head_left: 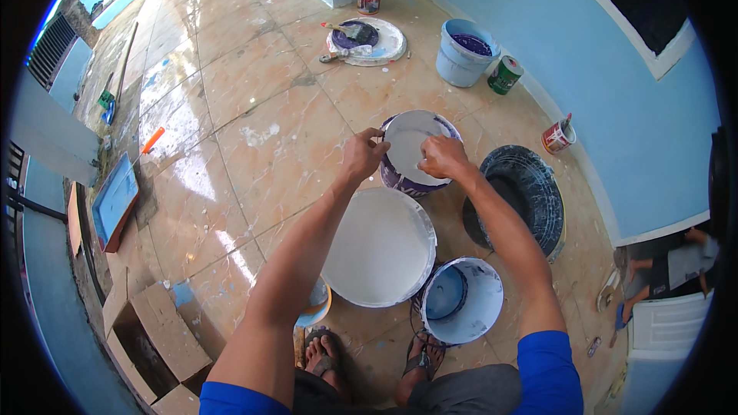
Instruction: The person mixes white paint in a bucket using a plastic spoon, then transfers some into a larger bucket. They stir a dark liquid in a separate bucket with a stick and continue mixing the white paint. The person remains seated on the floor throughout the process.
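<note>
A purple-and-white paint bucket [407, 185] stands ahead of me, white inside. My left hand [364, 156] is closed at its left rim, thumb and fingers pinched there. Over the bucket's right side, my right hand [444, 157] is curled into a fist; whatever it grips, if anything, is hidden under the fingers. Between my forearms, close to that bucket, sits a wide round tub [380, 250] filled with whitish paint. A pale bucket [483, 303] with some blue inside stands nearer my feet. Beside my right forearm is a black, paint-streaked basin [543, 207].
Along the blue wall stand a light-blue bucket [453, 61] of purple paint, a green can [504, 75] and a red-white can [559, 137]. Brushes lie on a white lid [392, 44]. At left are a paint tray [115, 198] and cardboard box [171, 330]. Another person [680, 265] is at right.
</note>
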### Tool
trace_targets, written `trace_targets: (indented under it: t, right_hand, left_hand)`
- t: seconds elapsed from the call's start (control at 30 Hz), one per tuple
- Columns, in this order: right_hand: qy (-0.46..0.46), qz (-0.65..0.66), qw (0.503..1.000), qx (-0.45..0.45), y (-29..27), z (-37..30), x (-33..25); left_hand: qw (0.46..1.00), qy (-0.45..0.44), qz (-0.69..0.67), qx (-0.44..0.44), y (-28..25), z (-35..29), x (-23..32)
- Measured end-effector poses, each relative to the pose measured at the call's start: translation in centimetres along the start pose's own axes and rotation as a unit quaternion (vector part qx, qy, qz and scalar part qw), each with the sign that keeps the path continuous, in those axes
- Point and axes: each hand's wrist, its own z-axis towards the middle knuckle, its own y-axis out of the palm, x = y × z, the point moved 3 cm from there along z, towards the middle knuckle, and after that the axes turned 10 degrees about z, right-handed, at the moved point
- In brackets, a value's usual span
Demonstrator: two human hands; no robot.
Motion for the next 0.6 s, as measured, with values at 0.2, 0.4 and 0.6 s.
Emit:
trace_targets:
  t: [0.2,0.4,0.6]
  right_hand:
    - [0.015,-0.064,0.993,0.093,1.2,1.3,2.4]
    - [-0.003,-0.082,0.996,-0.034,-1.4,0.1,0.4]
    - [-0.018,-0.040,0.998,0.048,1.1,1.2,0.2]
  left_hand:
    - [1.000,-0.003,-0.016,-0.005,0.0,1.0,-0.2]
    - [1.000,0.003,0.014,-0.014,-0.3,0.8,-0.2]
    - [0.999,0.007,0.019,-0.029,0.1,1.1,-0.1]
